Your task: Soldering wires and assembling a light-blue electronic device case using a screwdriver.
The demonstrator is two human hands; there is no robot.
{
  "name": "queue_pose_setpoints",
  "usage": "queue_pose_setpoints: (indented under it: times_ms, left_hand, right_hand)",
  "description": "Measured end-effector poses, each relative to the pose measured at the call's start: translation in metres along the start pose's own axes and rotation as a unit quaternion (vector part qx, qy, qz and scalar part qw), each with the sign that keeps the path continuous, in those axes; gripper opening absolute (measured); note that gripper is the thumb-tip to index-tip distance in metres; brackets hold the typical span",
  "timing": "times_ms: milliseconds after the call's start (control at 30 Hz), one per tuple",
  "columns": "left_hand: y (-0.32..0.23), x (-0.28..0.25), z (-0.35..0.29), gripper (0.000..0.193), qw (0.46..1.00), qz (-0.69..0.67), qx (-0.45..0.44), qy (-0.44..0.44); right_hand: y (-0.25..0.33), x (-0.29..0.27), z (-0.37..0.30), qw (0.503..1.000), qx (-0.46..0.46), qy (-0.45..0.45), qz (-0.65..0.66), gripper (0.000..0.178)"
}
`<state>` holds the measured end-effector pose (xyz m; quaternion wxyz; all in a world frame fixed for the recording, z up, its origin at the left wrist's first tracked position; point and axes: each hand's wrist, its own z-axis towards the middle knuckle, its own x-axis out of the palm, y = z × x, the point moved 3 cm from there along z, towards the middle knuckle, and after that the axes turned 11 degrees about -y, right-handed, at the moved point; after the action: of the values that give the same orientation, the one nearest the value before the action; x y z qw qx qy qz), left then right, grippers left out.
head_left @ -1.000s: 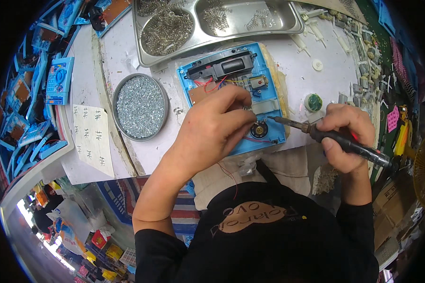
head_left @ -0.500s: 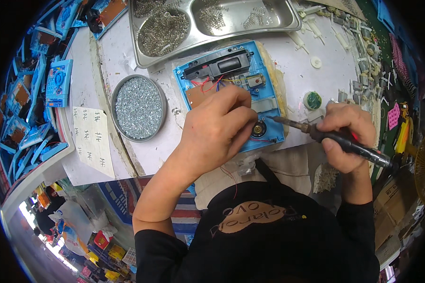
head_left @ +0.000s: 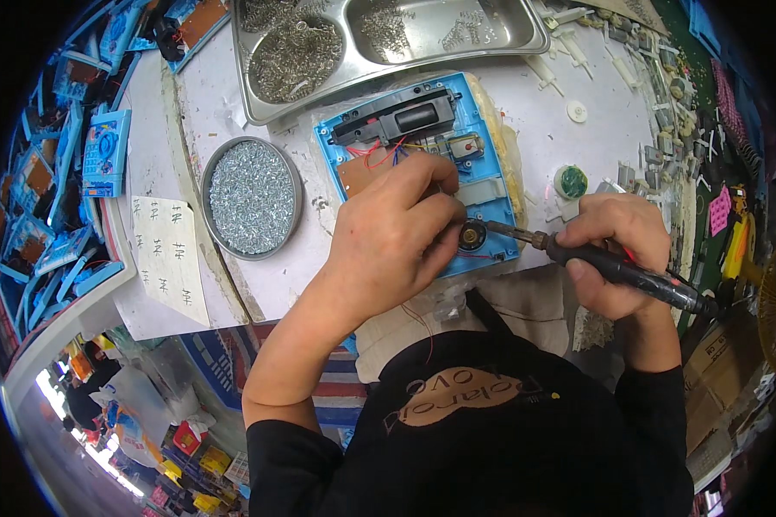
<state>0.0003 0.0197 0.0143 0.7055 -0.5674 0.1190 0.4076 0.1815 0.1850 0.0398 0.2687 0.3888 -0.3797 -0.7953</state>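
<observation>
A blue plastic housing (head_left: 469,90) lies face-down on the table, its inside showing. It holds a black part (head_left: 414,119), a brown circuit board (head_left: 358,175), thin red and blue wires and a small round speaker (head_left: 472,239). My left hand (head_left: 392,228) rests over the board, fingertips pinched beside the speaker; whatever they hold is hidden. My right hand (head_left: 621,246) grips a soldering iron (head_left: 664,287) by its black handle. The iron's tip points left and reaches the speaker's upper edge; I cannot tell if it touches.
A round dish of small screws (head_left: 252,198) stands left of the housing. Behind is a steel tray (head_left: 444,62) with springs. A green-topped round tub (head_left: 571,183) and scattered small parts (head_left: 655,112) lie right. Blue housings (head_left: 56,207) pile up at far left.
My right hand has moved left and slightly down, bringing the soldering iron's tip to the speaker. My left hand keeps its pinch, and the housing has shifted very slightly left.
</observation>
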Motion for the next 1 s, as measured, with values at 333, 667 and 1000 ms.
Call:
queue_pose_setpoints:
  times_ms: [333, 667, 1000]
  left_hand:
    - [0.000, 0.002, 0.000, 0.017, 1.000, 0.008, 0.011, -0.008]
    - [-0.002, 0.001, 0.000, 0.019, 1.000, 0.012, 0.002, 0.001]
    - [-0.001, -0.001, -0.001, 0.021, 1.000, 0.008, 0.007, 0.008]
  right_hand:
    - [0.006, 0.004, 0.006, 1.000, -0.003, 0.020, -0.018, 0.026]
    - [0.012, -0.005, 0.004, 1.000, -0.008, 0.005, -0.020, 0.024]
    - [0.010, -0.025, -0.009, 0.998, -0.002, -0.054, -0.024, 0.023]
